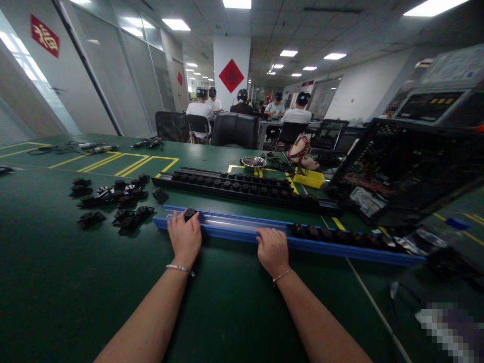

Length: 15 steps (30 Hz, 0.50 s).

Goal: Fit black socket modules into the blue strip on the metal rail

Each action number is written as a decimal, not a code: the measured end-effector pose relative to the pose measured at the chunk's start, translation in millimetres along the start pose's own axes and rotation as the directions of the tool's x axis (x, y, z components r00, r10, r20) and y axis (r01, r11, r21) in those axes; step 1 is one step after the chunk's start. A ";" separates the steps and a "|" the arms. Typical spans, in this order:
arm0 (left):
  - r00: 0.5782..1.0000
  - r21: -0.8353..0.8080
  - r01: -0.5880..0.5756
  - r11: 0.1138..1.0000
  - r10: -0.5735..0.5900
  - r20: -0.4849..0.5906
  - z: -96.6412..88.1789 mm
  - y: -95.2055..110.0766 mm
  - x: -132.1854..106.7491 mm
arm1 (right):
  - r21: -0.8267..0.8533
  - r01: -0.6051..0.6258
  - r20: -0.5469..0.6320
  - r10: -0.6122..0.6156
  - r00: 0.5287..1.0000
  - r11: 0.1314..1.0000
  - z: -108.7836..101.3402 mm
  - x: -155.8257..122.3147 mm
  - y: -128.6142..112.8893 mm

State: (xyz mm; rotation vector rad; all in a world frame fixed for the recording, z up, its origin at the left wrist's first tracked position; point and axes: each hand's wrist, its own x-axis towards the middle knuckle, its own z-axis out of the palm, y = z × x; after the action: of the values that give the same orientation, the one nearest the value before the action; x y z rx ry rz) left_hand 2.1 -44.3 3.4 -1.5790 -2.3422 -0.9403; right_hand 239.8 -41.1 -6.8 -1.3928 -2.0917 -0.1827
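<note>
A long blue channel-shaped rail (pixel 227 233) lies across the green table in front of me. My left hand (pixel 185 238) is at its left end, fingers closed round a small black part with a round top (pixel 190 214) that sits in the channel. Further right, my right hand (pixel 273 250) grips the rail's near edge, with its fingers curled over it. Between the hands the channel shows a pale, shiny inner face. To the right of my right hand, a row of similar black parts (pixel 326 234) fills the channel.
Several loose black parts (pixel 130 218) are heaped at the left. Behind the blue rail lie black rails (pixel 242 194) filled with parts. Beyond them are a metal bowl (pixel 253 162) and a yellow tray (pixel 309 179). An open black computer case (pixel 408 171) stands at the right.
</note>
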 end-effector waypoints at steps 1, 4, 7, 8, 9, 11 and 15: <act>1.000 0.001 -0.001 1.000 0.001 -0.001 -0.2 -0.1 0.1 | -0.005 0.001 -0.003 -0.001 1.000 1.000 0.1 -0.1 0.1; 1.000 0.003 -0.006 1.000 0.006 -0.006 0.0 -1.2 0.8 | -0.011 0.004 -0.011 -0.004 1.000 1.000 0.5 -0.2 0.1; 1.000 0.005 -0.015 1.000 0.015 -0.019 0.5 -4.1 2.0 | -0.007 0.005 -0.014 -0.005 1.000 1.000 0.6 -0.1 0.0; 1.000 0.006 -0.016 1.000 0.016 -0.024 0.6 -5.2 2.5 | -0.002 0.004 -0.015 -0.004 1.000 1.000 0.6 0.0 0.0; 0.999 0.007 -0.015 1.000 0.016 -0.029 0.7 -6.3 3.0 | 0.004 0.001 -0.016 -0.001 1.000 1.000 0.6 0.1 -0.1; 0.999 0.010 -0.010 1.000 0.011 -0.035 0.9 -8.1 4.0 | 0.017 -0.003 -0.015 0.003 1.000 1.000 0.4 0.2 -0.2; 1.000 0.023 -0.006 1.000 0.006 -0.030 0.6 -10.4 5.7 | 0.031 -0.006 -0.008 0.007 1.000 1.000 -0.2 0.3 -0.4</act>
State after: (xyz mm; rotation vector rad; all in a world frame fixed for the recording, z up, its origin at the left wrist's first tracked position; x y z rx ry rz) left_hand -9.4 -42.0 1.4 -1.5518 -2.3186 -0.9256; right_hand 239.4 -41.1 -6.4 -1.3783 -2.0744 -0.1527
